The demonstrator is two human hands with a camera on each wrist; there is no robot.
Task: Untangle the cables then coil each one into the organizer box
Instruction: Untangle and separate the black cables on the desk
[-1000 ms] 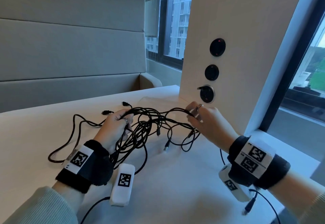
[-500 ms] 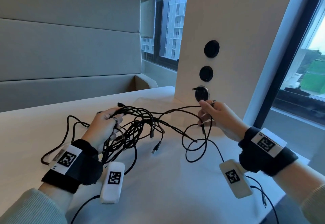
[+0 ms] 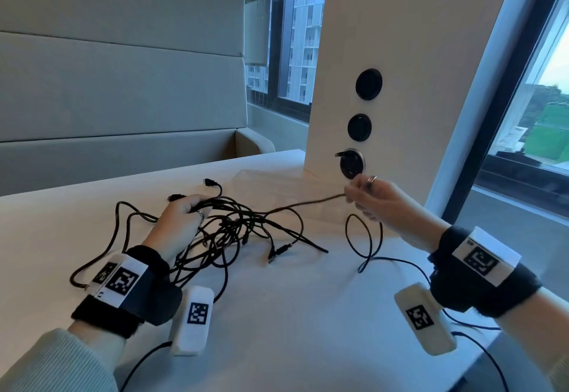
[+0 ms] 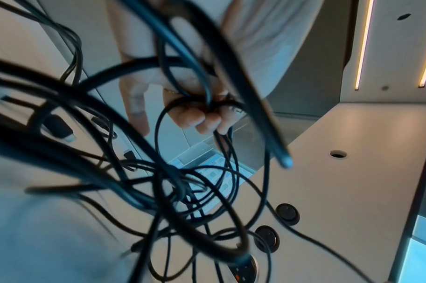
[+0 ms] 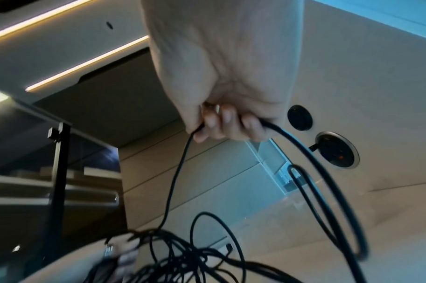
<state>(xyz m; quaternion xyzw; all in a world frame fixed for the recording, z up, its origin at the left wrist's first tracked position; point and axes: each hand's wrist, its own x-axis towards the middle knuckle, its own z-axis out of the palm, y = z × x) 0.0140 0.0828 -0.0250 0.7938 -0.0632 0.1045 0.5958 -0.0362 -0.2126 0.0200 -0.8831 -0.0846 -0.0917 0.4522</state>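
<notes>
Measured from the tangle of black cables (image 3: pixel 228 234) on the white table (image 3: pixel 308 314), the work is only at its start. Nearest to the person, on the near left of the tangle, a long loop lies flat on the table beside the left wrist, and several strands run under the wrist band. The left hand (image 3: pixel 181 222) sits at the left edge of the tangle. Its fingers (image 4: pixel 199 118) are curled round a bunch of several strands and hold them fast, which the left wrist view shows clearly.

To the right of the tangle, one single cable (image 3: pixel 308 203) leaves the knot and goes up, almost stretched, to the right hand (image 3: pixel 374 200). This hand is clenched on that cable, with the thumb and the fingertips (image 5: pixel 221 122) closed around it, raised above the table. Below this hand the rest of the same cable hangs in a loose loop (image 3: pixel 365 243) and goes toward the near right edge of the table.

So one cable seems partly pulled free, but its other part is in the knot, and the other cables cross each other many times. Some plug ends (image 3: pixel 277 251) lie loose on the right side of the tangle.

Behind the tangle, a clear, flat thing (image 3: pixel 277 188) lies on the table; it may be the organizer box, but I cannot tell. No coiled cable is seen. I judge that nearly all untangling and all coiling are left.
</notes>
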